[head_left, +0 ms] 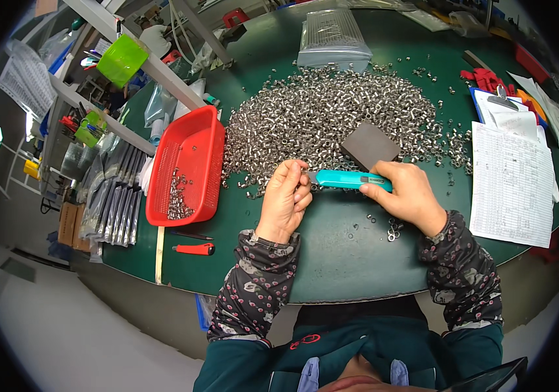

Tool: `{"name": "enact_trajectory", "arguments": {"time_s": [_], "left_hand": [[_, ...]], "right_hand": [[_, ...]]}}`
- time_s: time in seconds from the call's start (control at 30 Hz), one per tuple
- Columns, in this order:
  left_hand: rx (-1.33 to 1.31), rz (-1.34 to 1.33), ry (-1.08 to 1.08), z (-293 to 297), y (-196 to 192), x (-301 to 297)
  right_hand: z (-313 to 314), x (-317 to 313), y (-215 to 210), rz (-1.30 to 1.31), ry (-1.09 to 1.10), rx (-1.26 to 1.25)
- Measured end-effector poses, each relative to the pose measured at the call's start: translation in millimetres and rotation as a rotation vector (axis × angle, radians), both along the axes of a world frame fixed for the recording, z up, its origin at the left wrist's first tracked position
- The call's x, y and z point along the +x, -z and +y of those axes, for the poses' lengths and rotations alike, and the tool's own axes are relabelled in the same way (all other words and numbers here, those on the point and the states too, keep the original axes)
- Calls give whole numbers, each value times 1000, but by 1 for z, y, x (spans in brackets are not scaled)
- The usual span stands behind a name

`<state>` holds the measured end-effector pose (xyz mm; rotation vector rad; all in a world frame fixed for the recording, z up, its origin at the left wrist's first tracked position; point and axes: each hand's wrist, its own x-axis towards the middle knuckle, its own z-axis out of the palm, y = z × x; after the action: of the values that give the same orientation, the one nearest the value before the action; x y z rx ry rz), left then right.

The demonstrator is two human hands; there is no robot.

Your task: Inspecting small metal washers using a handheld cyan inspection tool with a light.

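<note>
head view: mid-frame, below the metal rings (292,121), a teal cutter (341,179) is clamped in the right hand's (412,195) fingers, the left hand's (283,202) being pinched together, contents untellable; ring trimming seems under way, steady tip guidance being called for.

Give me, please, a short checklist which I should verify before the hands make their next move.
1. Teal cutter held by the right hand: ok, between thumb and fingers.
2. Left hand well away from the cutter's front end: not ok, its fingertips are very close.
3. Blade drawn in: cannot tell, too small to see.
4. Small piece pinched in the left fingers: cannot tell.
5. Red cutter away from both hands: ok, it lies below the red basket in the picture.
</note>
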<state>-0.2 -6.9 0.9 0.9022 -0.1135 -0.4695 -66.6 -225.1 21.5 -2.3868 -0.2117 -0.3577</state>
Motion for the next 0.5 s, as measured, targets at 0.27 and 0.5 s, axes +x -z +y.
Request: {"name": "enact_trajectory", "arguments": {"time_s": [0.27, 0.5], "left_hand": [[-10, -56, -1, -3, -1, -2], [67, -78, -44, -1, -1, -3]], "right_hand": [[1, 0, 3, 83, -1, 29], [2, 0, -1, 165, -33, 48]]}}
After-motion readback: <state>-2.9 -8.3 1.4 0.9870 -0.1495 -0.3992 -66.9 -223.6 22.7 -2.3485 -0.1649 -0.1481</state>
